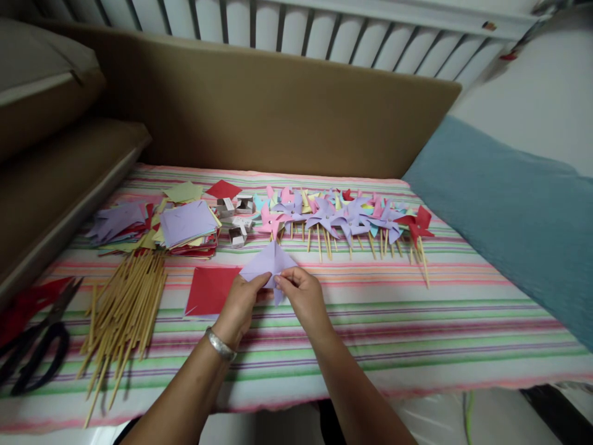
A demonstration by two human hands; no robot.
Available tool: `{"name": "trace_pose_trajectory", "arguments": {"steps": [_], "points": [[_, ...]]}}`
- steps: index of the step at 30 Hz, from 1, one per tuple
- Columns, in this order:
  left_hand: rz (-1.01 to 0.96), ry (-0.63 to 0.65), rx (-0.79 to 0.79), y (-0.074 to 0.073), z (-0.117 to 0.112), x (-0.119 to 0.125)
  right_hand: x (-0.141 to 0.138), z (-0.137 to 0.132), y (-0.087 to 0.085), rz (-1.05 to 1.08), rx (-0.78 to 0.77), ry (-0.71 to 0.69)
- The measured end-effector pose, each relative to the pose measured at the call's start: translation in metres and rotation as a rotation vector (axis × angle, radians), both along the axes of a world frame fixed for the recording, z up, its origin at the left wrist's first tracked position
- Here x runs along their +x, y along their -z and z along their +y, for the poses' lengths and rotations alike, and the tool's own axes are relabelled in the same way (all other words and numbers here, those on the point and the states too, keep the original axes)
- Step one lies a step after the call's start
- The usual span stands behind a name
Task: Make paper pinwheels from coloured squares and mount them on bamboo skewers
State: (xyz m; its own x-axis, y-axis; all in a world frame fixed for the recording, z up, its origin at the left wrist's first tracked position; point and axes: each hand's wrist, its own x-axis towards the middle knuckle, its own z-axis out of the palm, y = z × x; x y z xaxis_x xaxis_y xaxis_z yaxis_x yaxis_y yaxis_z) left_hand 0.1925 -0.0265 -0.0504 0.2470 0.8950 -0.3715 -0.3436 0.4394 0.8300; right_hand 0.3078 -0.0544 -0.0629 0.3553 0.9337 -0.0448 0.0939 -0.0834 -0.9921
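Both of my hands pinch a lilac paper square (269,262) that is partly folded, held just above the striped cloth (417,334). My left hand (241,306), with a silver bangle on its wrist, grips the paper's lower left edge. My right hand (303,295) pinches a flap near the paper's middle. A red paper square (208,290) lies flat just left of my left hand.
A row of finished paper pinwheels (343,216) on sticks lies behind the hands. A heap of wooden sticks (123,312) lies at left, black scissors (34,349) further left. Stacks of coloured paper (185,225) and small white boxes (238,213) sit behind. A brown board stands at the back.
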Motion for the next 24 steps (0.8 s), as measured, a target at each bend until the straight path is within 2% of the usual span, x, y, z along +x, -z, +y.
{"name": "trace_pose_trajectory", "arguments": {"steps": [11,16,20,24], "points": [[0.006,0.055,0.070,0.001,-0.002,0.000,0.001,0.004,0.005,0.006,-0.004,0.051],[0.081,0.018,0.036,0.002,0.000,0.003,-0.003,0.003,0.007,0.021,-0.033,0.029],[0.117,-0.016,0.013,0.004,0.006,-0.002,0.004,0.001,-0.003,0.010,-0.045,0.034],[0.148,0.062,-0.036,0.005,0.011,-0.010,0.023,-0.001,-0.017,-0.097,-0.043,0.156]]}}
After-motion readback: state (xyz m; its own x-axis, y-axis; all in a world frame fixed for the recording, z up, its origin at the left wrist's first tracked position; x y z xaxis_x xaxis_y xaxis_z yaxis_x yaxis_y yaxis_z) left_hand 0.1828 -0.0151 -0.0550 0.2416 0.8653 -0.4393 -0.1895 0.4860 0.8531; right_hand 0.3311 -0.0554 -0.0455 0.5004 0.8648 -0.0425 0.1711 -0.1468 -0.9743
